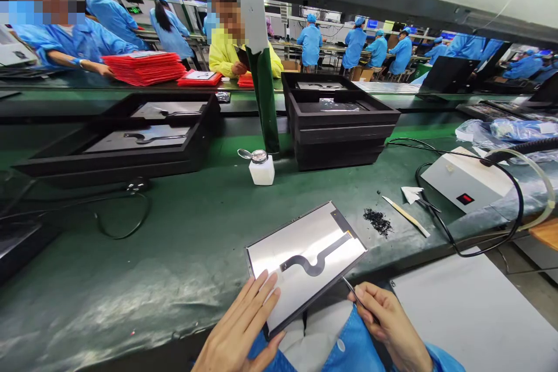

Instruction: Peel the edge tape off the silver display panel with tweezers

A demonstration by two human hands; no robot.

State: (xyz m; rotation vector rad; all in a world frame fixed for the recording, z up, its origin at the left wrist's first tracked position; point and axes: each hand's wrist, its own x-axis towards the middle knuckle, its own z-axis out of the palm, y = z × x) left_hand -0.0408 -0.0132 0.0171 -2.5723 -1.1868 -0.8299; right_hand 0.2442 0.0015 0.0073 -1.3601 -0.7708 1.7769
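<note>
A flat silver display panel (300, 247) with a dark curved flex cable on its back lies tilted at the near edge of the green bench. My left hand (244, 325) rests on the panel's near left corner, fingers stretched out flat and together. My right hand (383, 314) is closed in a pinch on thin metal tweezers (350, 289), whose tip points at the panel's right edge.
A small white solvent bottle (261, 167) stands mid-bench. Black trays (340, 122) are stacked behind it, more trays (131, 145) on the left. A pile of black scraps (378, 222), a flat stick (407, 217), a white control box (464, 183) with cables lie right. People in blue work beyond.
</note>
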